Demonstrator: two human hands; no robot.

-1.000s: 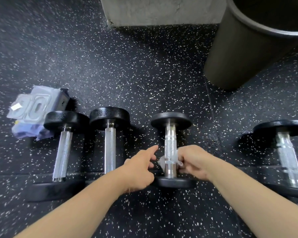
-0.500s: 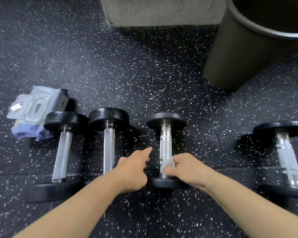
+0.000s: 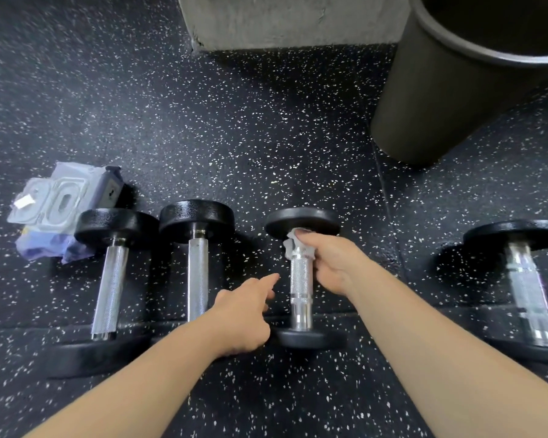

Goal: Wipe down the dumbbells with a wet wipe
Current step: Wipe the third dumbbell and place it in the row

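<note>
Several black dumbbells with chrome handles lie on the speckled floor. My right hand point(image 3: 331, 262) grips a white wet wipe point(image 3: 293, 245) wrapped round the far end of the third dumbbell's handle point(image 3: 301, 289), just below its far head. My left hand point(image 3: 246, 314) rests on the floor to the left of that dumbbell's near head, index finger pointing forward, other fingers curled, holding nothing. Two more dumbbells point(image 3: 109, 279) point(image 3: 197, 263) lie to the left, and another dumbbell point(image 3: 525, 286) to the right.
A pack of wet wipes point(image 3: 57, 207) lies at the left behind the first dumbbell. A large dark bin point(image 3: 456, 90) stands at the back right. A concrete pillar base point(image 3: 291, 20) is at the top middle.
My right hand has slid the wipe along the handle from the near end up to the far end. My left hand has stayed by the near head.
</note>
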